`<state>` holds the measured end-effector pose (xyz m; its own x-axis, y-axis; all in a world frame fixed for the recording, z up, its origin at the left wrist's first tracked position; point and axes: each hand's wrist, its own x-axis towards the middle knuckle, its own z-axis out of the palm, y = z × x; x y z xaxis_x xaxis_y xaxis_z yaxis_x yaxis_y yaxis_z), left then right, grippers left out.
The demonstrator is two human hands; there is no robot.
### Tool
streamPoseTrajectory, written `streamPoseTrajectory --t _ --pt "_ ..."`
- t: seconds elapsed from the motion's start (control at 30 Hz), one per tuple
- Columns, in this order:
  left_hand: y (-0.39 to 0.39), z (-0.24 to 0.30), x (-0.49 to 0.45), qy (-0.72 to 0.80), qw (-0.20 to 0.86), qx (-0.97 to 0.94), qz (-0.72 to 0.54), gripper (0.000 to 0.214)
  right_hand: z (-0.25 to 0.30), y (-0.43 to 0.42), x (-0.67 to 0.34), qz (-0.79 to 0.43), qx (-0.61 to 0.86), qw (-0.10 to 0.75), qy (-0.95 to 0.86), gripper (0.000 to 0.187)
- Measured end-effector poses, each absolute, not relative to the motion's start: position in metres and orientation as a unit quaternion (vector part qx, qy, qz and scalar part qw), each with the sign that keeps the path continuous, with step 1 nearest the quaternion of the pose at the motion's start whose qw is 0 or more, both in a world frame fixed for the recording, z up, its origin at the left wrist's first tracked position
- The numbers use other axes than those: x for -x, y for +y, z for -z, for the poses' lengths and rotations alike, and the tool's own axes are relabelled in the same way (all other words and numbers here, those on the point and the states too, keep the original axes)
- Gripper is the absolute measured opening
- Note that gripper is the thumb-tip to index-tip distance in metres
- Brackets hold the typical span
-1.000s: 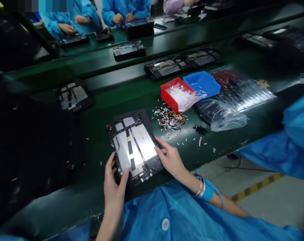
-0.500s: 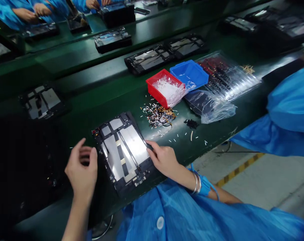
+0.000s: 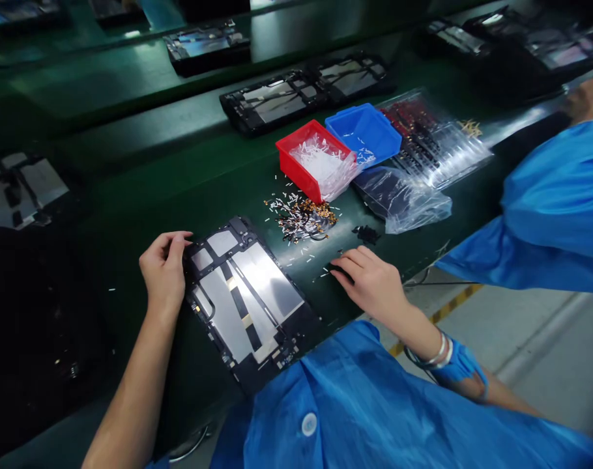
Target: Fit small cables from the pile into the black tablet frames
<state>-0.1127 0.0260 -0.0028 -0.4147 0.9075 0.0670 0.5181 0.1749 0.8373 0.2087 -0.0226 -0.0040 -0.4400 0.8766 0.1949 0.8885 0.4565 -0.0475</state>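
Note:
An opened tablet (image 3: pixel 250 296) with silvery battery panels and a dark ribbon lies on the green bench before me. My left hand (image 3: pixel 165 264) grips its far left corner, fingers curled over the edge and partly hidden. To the tablet's right, my right hand (image 3: pixel 369 283) hovers low over the bench, thumb and forefinger slightly apart. Small white strips (image 3: pixel 324 273) lie just by those fingertips. Close by are a little heap of black pieces (image 3: pixel 366 234) and a tangled pile of thin cables with gold ends (image 3: pixel 306 218).
Behind the pile stand a red bin (image 3: pixel 301 172) of white strips and a blue bin (image 3: pixel 367 133). A clear plastic bag (image 3: pixel 406 202) and a clear tray (image 3: pixel 433 140) lie to their right. More opened tablets (image 3: pixel 277 101) sit further back. A co-worker's blue sleeve (image 3: pixel 555 208) is at right.
My right hand has left the tablet's right edge and moved right, to the white strips. My left hand has closed in on the tablet's far left corner. The view has shifted somewhat.

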Motion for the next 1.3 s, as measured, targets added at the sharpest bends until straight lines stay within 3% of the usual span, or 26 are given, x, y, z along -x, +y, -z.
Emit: streamPoseTrajectory --t 0.17,0.27,0.4,0.53,0.6,0.7,0.77,0.87,0.97,1.1,1.3 --pt "0.029 -0.001 0.108 0.739 0.217 -0.488 -0.411 0.022 -0.02 -0.006 -0.201 -0.014 0.477 -0.087 -0.874 0.011" --pt "0.035 -0.002 0.109 0.746 0.218 -0.487 -0.399 0.026 -0.024 -0.005 -0.196 -0.013 0.472 -0.139 -0.871 0.016" --pt "0.041 -0.004 0.111 0.754 0.201 -0.497 -0.379 0.03 -0.018 -0.008 -0.197 0.0 0.475 -0.108 -0.873 0.019" --pt "0.032 -0.02 0.091 0.735 0.134 -0.542 -0.385 0.015 -0.021 -0.005 -0.197 0.043 0.448 0.023 -0.893 0.023" --pt "0.02 -0.029 0.071 0.668 0.211 -0.591 -0.4 0.018 -0.027 -0.002 -0.19 0.064 0.404 0.099 -0.907 0.026" --pt "0.0 -0.035 0.039 0.525 0.511 -0.578 -0.358 0.028 -0.037 0.0 -0.175 0.077 0.345 0.165 -0.921 0.029" --pt "-0.01 -0.033 0.025 0.461 0.653 -0.513 -0.313 0.034 -0.041 0.002 -0.166 0.078 0.325 0.178 -0.926 0.029" --pt "-0.015 -0.025 0.019 0.447 0.701 -0.468 -0.3 0.033 -0.041 0.005 -0.165 0.063 0.329 0.184 -0.924 0.028" --pt "-0.013 -0.019 0.024 0.475 0.656 -0.489 -0.323 0.025 -0.038 0.005 -0.179 0.014 0.382 0.137 -0.914 0.023" --pt "-0.008 -0.015 0.029 0.482 0.66 -0.475 -0.326 0.02 -0.03 -0.002 -0.192 -0.06 0.483 0.01 -0.874 0.01" --pt "-0.008 -0.014 0.03 0.473 0.664 -0.48 -0.324 0.021 -0.022 -0.002 -0.171 -0.085 0.587 -0.133 -0.794 0.01"
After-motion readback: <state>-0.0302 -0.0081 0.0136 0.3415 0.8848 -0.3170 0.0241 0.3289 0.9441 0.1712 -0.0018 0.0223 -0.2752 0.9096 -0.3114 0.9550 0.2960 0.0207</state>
